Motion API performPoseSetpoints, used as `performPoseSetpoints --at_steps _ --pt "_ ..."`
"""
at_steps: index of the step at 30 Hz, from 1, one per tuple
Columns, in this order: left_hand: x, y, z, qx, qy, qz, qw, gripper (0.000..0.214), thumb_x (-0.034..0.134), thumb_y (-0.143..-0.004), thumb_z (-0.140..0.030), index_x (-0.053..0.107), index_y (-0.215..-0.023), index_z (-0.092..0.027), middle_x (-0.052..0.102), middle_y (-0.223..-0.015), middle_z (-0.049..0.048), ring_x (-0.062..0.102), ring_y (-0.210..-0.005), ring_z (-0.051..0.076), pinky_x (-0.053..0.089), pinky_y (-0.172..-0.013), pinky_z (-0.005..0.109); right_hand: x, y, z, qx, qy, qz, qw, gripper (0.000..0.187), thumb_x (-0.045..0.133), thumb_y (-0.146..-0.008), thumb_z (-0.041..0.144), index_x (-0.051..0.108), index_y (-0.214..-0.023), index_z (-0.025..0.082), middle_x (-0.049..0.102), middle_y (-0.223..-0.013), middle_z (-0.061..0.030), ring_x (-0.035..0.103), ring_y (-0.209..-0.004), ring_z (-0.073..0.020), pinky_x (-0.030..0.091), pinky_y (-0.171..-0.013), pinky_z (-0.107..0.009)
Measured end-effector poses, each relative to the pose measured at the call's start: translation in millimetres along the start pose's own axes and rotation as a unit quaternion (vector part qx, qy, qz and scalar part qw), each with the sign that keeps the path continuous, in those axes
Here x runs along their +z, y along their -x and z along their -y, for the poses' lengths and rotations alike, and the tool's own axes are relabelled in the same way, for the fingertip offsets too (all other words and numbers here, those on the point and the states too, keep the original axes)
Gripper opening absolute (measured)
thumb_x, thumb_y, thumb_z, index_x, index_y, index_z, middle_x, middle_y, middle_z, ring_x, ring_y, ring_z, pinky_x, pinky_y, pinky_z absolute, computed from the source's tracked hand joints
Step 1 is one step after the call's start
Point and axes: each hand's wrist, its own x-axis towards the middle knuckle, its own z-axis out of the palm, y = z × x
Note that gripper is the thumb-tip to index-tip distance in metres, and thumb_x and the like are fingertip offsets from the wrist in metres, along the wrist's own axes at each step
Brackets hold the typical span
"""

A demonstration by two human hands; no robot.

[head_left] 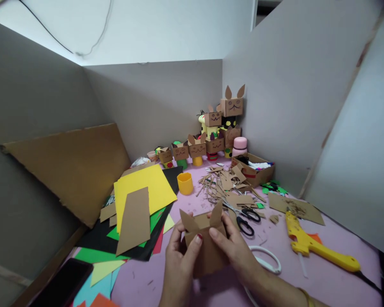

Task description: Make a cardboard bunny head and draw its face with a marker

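Note:
Low in the middle of the head view, a small brown cardboard box (208,256) with two pointed cardboard ears is held between both hands. My left hand (183,256) is closed round its left side, thumb on the near face below the left ear (188,221). On the other side my right hand (232,243) grips the box, with its thumb just under the right ear (216,214). The box's underside and some fingertips are hidden. Just beyond it lie black-handled scissors (245,217), and a yellow paper cup shape (185,184) stands farther back.
A yellow glue gun (320,247) rests at right. Cardboard scraps (225,179) are heaped behind the scissors. Coloured sheets (160,183) and a phone (64,283) lie at left. Several box-headed animal figures (197,149), a pink bottle (240,147) and an open carton (254,175) stand at the back.

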Motion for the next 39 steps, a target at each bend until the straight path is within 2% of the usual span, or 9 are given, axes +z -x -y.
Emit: performPoseSetpoints --at_steps 4,12,17,21,24,28,33,39 --pt "1.9 2.8 3.1 -0.009 -0.009 -0.009 1.000 0.055 0.075 -0.066 -0.034 0.050 -0.113 -0.021 0.068 -0.110 0.0099 0.067 -0.098 0.029 0.054 -0.082 0.038 3.6 2.3 -0.5 -0.025 0.021 0.008 0.999 0.039 0.068 -0.078 0.037 0.051 -0.110 0.024 0.065 -0.107 -0.0029 0.062 -0.100 -0.0210 0.047 -0.086 -0.030" --pt "7.8 11.1 0.9 -0.001 -0.004 -0.016 1.000 0.043 0.072 -0.068 -0.035 0.053 -0.103 -0.022 0.070 -0.099 0.0074 0.068 -0.091 0.029 0.053 -0.079 0.038 6.4 5.2 0.6 -0.038 0.053 0.007 0.998 0.031 0.064 -0.080 0.037 0.051 -0.104 0.024 0.061 -0.103 -0.0025 0.059 -0.097 -0.0207 0.047 -0.082 -0.030" --pt "10.6 14.1 -1.9 0.018 0.004 -0.012 1.000 0.040 0.070 -0.070 -0.034 0.053 -0.105 -0.024 0.068 -0.102 0.0060 0.065 -0.097 0.027 0.053 -0.080 0.035 -0.2 5.2 1.8 -0.057 0.084 0.042 0.994 0.032 0.061 -0.082 0.036 0.048 -0.109 0.025 0.057 -0.106 -0.0025 0.057 -0.097 -0.0202 0.045 -0.083 -0.030" --pt "5.6 10.8 0.4 0.080 -0.033 -0.014 0.996 0.024 0.069 -0.071 -0.036 0.058 -0.088 -0.023 0.058 -0.118 0.0059 0.057 -0.110 0.027 0.050 -0.086 0.033 -1.1 6.3 4.0 -0.108 0.128 0.057 0.984 0.034 0.060 -0.083 0.033 0.048 -0.114 0.027 0.053 -0.108 -0.0023 0.054 -0.100 -0.0202 0.043 -0.087 -0.029" --pt "0.5 6.8 3.2 0.100 -0.064 -0.017 0.993 0.020 0.070 -0.070 -0.035 0.058 -0.078 -0.021 0.052 -0.119 0.0055 0.052 -0.115 0.029 0.047 -0.090 0.036 0.5 7.8 2.4 -0.136 0.135 0.072 0.979 0.032 0.059 -0.083 0.032 0.048 -0.113 0.027 0.050 -0.108 -0.0025 0.053 -0.099 -0.0201 0.043 -0.085 -0.029" --pt "-1.5 5.0 5.3 0.090 -0.044 -0.013 0.995 0.017 0.069 -0.071 -0.033 0.058 -0.077 -0.022 0.051 -0.116 0.0038 0.052 -0.114 0.030 0.046 -0.091 0.040 0.5 9.2 -1.3 -0.129 0.145 0.071 0.978 0.031 0.057 -0.084 0.030 0.046 -0.113 0.027 0.048 -0.110 -0.0026 0.051 -0.102 -0.0204 0.042 -0.088 -0.030" --pt "0.7 7.6 4.7 0.079 -0.020 -0.015 0.997 0.012 0.066 -0.074 -0.032 0.060 -0.078 -0.022 0.051 -0.114 0.0022 0.050 -0.115 0.029 0.044 -0.094 0.038 1.5 9.9 -1.0 -0.132 0.138 0.069 0.979 0.031 0.058 -0.083 0.034 0.046 -0.111 0.027 0.046 -0.113 -0.0034 0.050 -0.105 -0.0217 0.041 -0.090 -0.031" --pt "-0.1 9.5 6.7 0.111 -0.050 -0.024 0.992 0.014 0.066 -0.074 -0.034 0.061 -0.081 -0.023 0.052 -0.113 0.0034 0.050 -0.115 0.027 0.046 -0.092 0.034 5.1 11.2 2.8 -0.107 0.133 0.055 0.984 0.026 0.053 -0.087 0.042 0.049 -0.108 0.028 0.047 -0.109 -0.0026 0.052 -0.101 -0.0194 0.042 -0.087 -0.029"
